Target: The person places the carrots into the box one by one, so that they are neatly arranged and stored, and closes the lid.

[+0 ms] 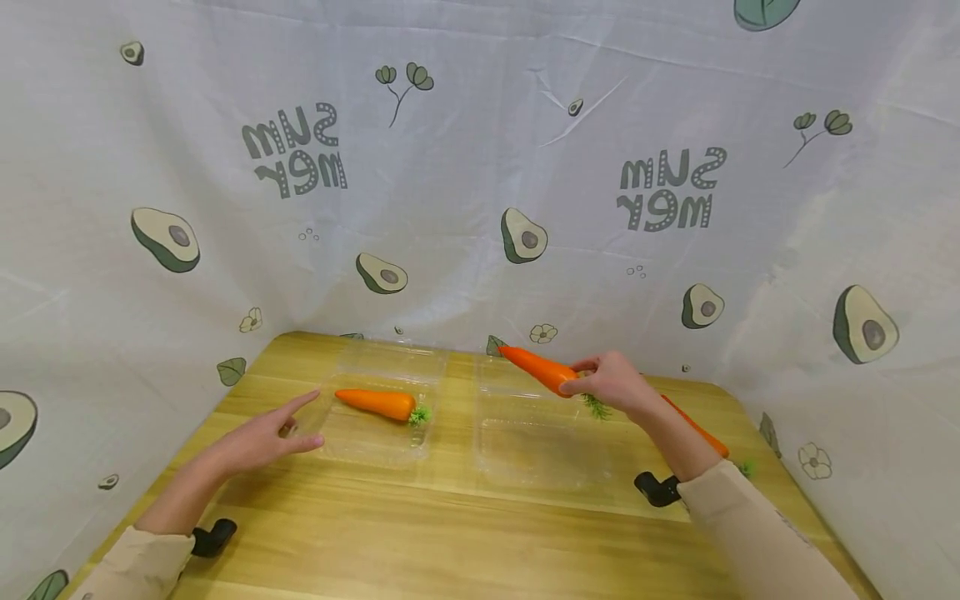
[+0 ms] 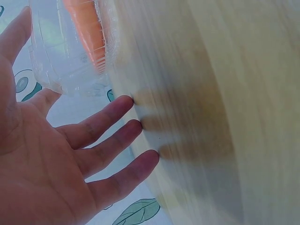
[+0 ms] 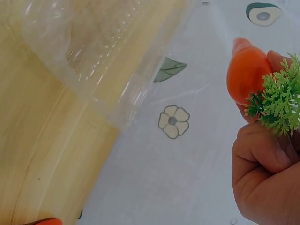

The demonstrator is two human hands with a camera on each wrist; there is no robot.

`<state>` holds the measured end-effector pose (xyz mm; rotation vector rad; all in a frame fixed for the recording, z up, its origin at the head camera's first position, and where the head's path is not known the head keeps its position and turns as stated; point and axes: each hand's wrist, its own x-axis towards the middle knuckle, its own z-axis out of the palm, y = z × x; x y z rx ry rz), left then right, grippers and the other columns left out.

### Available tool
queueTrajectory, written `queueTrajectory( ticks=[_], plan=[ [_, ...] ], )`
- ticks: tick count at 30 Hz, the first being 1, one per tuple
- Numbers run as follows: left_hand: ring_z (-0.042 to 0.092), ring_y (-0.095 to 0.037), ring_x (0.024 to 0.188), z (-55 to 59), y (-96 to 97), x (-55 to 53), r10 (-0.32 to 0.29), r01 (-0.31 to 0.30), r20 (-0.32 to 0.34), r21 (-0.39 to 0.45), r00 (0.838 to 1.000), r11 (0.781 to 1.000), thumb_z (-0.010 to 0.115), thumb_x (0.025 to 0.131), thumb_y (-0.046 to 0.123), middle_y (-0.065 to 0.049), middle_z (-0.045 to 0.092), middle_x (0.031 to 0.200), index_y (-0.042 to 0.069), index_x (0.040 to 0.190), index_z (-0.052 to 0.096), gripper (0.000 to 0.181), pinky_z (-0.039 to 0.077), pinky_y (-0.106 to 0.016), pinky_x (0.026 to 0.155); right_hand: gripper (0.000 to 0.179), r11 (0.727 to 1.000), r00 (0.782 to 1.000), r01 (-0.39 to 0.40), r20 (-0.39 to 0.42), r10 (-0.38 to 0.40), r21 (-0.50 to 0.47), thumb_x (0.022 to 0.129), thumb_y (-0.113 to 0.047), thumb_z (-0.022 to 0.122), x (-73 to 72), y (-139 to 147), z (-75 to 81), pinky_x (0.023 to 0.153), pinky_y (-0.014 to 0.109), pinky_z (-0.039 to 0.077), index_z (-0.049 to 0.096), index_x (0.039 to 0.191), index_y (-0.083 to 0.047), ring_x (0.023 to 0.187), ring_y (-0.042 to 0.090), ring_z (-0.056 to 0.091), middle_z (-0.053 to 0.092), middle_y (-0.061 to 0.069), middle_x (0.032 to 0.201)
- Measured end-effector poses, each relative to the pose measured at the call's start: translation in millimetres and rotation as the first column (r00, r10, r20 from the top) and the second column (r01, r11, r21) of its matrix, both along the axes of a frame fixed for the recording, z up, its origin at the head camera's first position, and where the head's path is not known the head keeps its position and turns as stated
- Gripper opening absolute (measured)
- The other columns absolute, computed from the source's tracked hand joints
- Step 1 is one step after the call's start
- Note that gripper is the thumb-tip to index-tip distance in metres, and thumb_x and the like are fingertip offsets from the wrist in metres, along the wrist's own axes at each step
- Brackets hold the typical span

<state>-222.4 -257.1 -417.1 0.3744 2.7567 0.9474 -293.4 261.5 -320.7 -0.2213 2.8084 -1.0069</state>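
Note:
My right hand [image 1: 611, 383] grips a carrot [image 1: 538, 369] by its thick end, above the right clear plastic container [image 1: 540, 479]. The carrot's tip points up and left; its green leafy top [image 3: 286, 96] shows beside my curled fingers in the right wrist view. At the left, another carrot [image 1: 378, 404] lies in the left clear container [image 1: 360, 454], its leafy end to the right. My left hand [image 1: 258, 437] is beside that container's left edge, fingers spread and nothing held. The left wrist view shows its open palm [image 2: 42, 154] with the fingertips near the wooden tabletop.
A third carrot [image 1: 697, 427] lies on the wooden table [image 1: 420, 542] at the right, partly behind my right forearm. Both containers have raised clear lids toward the back. A patterned white cloth [image 1: 450, 167] hangs behind and at the sides.

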Motion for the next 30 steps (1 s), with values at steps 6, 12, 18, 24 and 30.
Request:
queueTrajectory(
  ticks=[6, 12, 18, 24, 30],
  plan=[
    [0.051, -0.052, 0.127, -1.4, 0.3, 0.1, 0.004, -0.004, -0.003, -0.006, 1.0, 1.0, 0.063, 0.097, 0.049, -0.041, 0.046, 0.142, 0.013, 0.163, 0.018, 0.088, 0.045, -0.066, 0.094, 0.056, 0.999, 0.999, -0.034, -0.004, 0.034, 0.0, 0.084, -0.029, 0.08, -2.7, -10.4, 0.2, 0.079, 0.033, 0.046, 0.067, 0.127, 0.005, 0.1, 0.028, 0.059, 0.064, 0.024, 0.13],
    [0.051, -0.051, 0.127, -1.5, 0.9, 0.6, 0.006, -0.006, -0.001, -0.007, 1.0, 1.0, 0.063, 0.097, 0.049, -0.04, 0.046, 0.141, 0.014, 0.163, 0.018, 0.087, 0.045, -0.065, 0.095, 0.056, 0.999, 0.999, -0.047, 0.005, 0.047, -0.015, 0.082, -0.029, 0.082, -6.2, -18.4, 0.6, 0.068, 0.03, 0.038, 0.069, 0.126, 0.002, 0.082, 0.021, 0.05, 0.066, 0.014, 0.107],
    [0.049, -0.054, 0.128, -2.4, -0.9, 0.1, -0.001, 0.001, -0.002, -0.002, 1.0, 1.0, 0.06, 0.098, 0.052, -0.042, 0.043, 0.143, 0.014, 0.163, 0.016, 0.087, 0.043, -0.067, 0.095, 0.056, 0.998, 0.998, -0.068, 0.0, 0.068, -0.017, 0.079, -0.029, 0.084, -10.1, -30.5, 2.1, 0.061, 0.031, 0.027, 0.07, 0.125, -0.001, 0.07, 0.019, 0.037, 0.047, 0.001, 0.078],
    [0.048, -0.055, 0.129, -1.9, -0.8, -0.4, 0.001, -0.001, 0.001, 0.005, 1.0, 1.0, 0.059, 0.098, 0.052, -0.042, 0.042, 0.144, 0.014, 0.163, 0.016, 0.087, 0.043, -0.067, 0.095, 0.053, 0.996, 0.996, -0.093, -0.001, 0.093, -0.002, 0.078, -0.029, 0.085, -11.6, -43.7, 4.7, 0.06, 0.032, 0.025, 0.072, 0.122, -0.003, 0.065, 0.018, 0.033, 0.039, 0.0, 0.072],
    [0.049, -0.052, 0.129, -0.9, 0.6, -0.1, 0.015, -0.015, 0.016, 0.007, 1.0, 1.0, 0.063, 0.097, 0.049, -0.04, 0.042, 0.145, 0.014, 0.163, 0.018, 0.087, 0.045, -0.065, 0.096, 0.048, 0.991, 0.991, -0.131, -0.007, 0.131, 0.013, 0.079, -0.029, 0.084, -13.1, -56.5, 4.4, 0.075, 0.033, 0.043, 0.074, 0.119, -0.004, 0.091, 0.024, 0.055, 0.07, 0.009, 0.112]
  ],
)
